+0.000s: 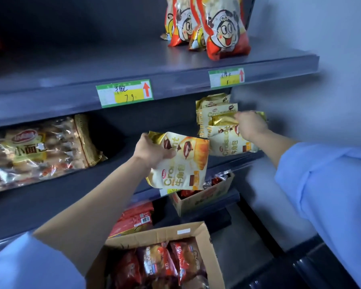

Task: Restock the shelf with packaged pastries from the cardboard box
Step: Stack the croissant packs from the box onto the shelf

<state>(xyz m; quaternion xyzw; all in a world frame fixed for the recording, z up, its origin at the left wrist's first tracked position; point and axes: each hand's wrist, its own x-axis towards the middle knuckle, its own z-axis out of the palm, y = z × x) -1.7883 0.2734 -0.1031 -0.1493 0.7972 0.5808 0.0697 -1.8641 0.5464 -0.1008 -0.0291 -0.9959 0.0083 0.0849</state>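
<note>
My left hand (pixel 149 152) grips a cream and gold croissant packet (pixel 186 163) by its top edge and holds it in front of the middle shelf (pixel 121 180). My right hand (pixel 251 125) is closed on the gold top of another croissant packet (pixel 227 142), which stands on that shelf at the right end. Two more croissant packets (pixel 215 109) stand behind it. Below me an open cardboard box (pixel 161 233) holds several red pastry packets (pixel 165 261).
Clear bags of small buns (pixel 40 151) fill the middle shelf's left end. Orange cartoon snack bags (pixel 206 26) stand on the top shelf. A smaller cardboard box (pixel 204 197) and red packets (pixel 133 217) sit on the lower shelf. A white wall is at the right.
</note>
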